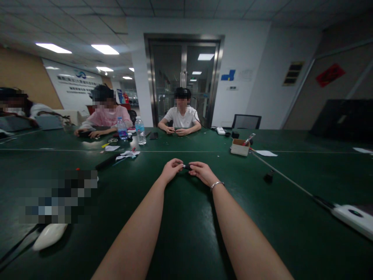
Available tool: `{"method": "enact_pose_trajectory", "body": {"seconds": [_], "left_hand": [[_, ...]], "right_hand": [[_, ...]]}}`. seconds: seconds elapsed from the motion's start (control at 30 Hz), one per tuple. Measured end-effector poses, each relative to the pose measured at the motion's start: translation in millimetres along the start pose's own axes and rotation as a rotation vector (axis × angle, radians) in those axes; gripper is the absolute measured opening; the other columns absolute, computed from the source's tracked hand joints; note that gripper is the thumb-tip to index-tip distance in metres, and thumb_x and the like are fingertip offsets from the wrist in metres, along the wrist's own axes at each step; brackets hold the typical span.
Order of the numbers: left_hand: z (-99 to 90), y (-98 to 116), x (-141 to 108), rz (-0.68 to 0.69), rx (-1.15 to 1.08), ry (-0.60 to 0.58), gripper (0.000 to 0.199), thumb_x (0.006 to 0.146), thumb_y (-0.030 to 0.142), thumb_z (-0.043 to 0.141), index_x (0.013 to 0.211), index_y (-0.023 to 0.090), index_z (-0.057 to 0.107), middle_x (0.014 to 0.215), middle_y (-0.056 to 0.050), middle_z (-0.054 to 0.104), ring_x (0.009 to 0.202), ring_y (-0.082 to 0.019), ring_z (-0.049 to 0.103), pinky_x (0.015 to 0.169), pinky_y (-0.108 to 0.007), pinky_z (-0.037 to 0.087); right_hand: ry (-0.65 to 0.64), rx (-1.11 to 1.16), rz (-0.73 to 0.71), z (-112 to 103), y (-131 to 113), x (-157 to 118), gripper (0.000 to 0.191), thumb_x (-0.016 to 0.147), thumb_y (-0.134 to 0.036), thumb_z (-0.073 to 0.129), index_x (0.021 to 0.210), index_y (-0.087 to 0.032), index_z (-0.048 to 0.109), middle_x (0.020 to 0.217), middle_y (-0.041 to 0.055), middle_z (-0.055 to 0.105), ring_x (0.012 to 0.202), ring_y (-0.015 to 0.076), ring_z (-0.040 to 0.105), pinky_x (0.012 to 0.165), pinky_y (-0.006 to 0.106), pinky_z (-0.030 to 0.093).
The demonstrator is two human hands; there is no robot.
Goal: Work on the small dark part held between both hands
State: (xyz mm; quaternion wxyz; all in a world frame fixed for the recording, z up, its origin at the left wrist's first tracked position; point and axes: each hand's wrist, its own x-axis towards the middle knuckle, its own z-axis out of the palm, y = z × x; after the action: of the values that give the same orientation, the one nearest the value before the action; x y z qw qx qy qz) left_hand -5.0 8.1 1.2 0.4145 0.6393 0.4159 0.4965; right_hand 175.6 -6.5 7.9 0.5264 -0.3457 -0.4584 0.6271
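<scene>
Above the green table (186, 217), my two hands meet at a small black stick-like object (187, 167) with a bright, silvery left end. Its exact kind is too small to make out. My left hand (171, 170) pinches the silvery end between thumb and fingertips. At the black end, my right hand (202, 173) is closed with thumb and fingers, and a silver bracelet (217, 185) circles that wrist. The object lies about level between the hands, partly hidden by the fingers.
Two water bottles (140, 131) stand beyond my left hand near crumpled paper (127, 154). Right of centre is a small box (240, 147); a cable (287, 177) runs to a white power strip (354, 218). A person in white (183, 118) sits opposite; others sit leftward.
</scene>
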Motion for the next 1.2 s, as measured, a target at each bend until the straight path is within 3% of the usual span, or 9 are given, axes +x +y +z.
{"method": "enact_pose_trajectory", "body": {"seconds": [0.73,1.0,1.2], "left_hand": [[1.2,-0.5,0.6,-0.005,-0.022,-0.026,0.035,0.07,0.045,0.063,0.087,0.014,0.061,0.064,-0.001,0.06,0.057,-0.011,0.055,0.054,-0.022,0.04],[1.3,1.9,-0.9,0.002,-0.02,-0.043,0.034,0.065,0.037,0.069,0.087,0.012,0.063,0.063,-0.001,0.06,0.057,-0.011,0.054,0.057,-0.023,0.041],[0.5,-0.1,-0.2,0.005,-0.004,-0.024,0.033,0.067,0.039,0.068,0.085,0.012,0.064,0.073,-0.005,0.065,0.065,-0.013,0.058,0.061,-0.025,0.043]], "right_hand": [[-0.017,0.016,-0.008,-1.7,2.0,1.3,0.021,0.068,-0.008,0.071,0.088,-0.008,0.065,0.076,0.0074,0.068,0.055,0.0108,0.064,0.055,0.02,0.054],[-0.015,0.023,-0.01,-1.5,1.9,2.2,0.018,0.069,-0.007,0.071,0.086,-0.009,0.066,0.074,0.0074,0.067,0.054,0.0106,0.063,0.053,0.02,0.053],[-0.01,0.019,-0.007,-2.2,2.7,3.4,0.019,0.069,-0.007,0.071,0.087,-0.009,0.065,0.072,0.0067,0.067,0.055,0.0112,0.064,0.055,0.021,0.054]]}}
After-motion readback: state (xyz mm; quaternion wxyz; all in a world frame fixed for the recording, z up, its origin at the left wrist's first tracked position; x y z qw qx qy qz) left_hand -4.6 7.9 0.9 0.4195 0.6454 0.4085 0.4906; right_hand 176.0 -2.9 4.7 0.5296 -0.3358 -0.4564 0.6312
